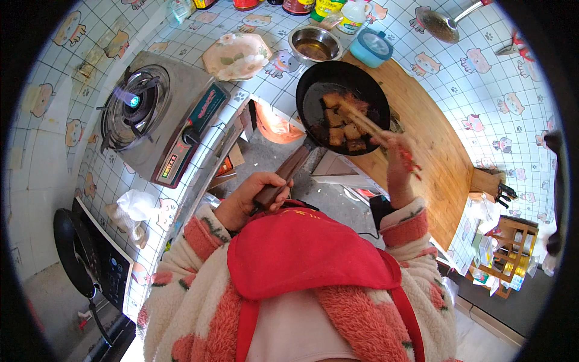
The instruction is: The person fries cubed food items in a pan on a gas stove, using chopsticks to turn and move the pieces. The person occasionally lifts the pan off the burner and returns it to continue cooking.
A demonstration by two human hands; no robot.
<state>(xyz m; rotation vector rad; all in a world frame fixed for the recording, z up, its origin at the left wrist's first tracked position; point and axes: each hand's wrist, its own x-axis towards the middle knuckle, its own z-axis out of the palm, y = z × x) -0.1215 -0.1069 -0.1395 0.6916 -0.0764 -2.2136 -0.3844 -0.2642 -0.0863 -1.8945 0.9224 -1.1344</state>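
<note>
My left hand [255, 197] grips the brown handle of a black frying pan [312, 77], which is held out before me at the front of the counter. Several browned, square food pieces [337, 135] lie in the pan. In my right hand [399, 156], partly blurred, is a pair of wooden chopsticks [362, 120] with red ends; their tips reach among the pieces. Beyond the pan stand a steel bowl [337, 50] with brownish liquid and a floral plate [237, 74]. To the left, a gas stove [181, 77] has a small flame at its burner.
A wooden board [434, 181] lies at the right, with a knife block [484, 181] past it. A blue lidded container [372, 50] and bottles [353, 18] stand at the back. Another pan [68, 253] rests over an induction cooker [115, 271] at lower left.
</note>
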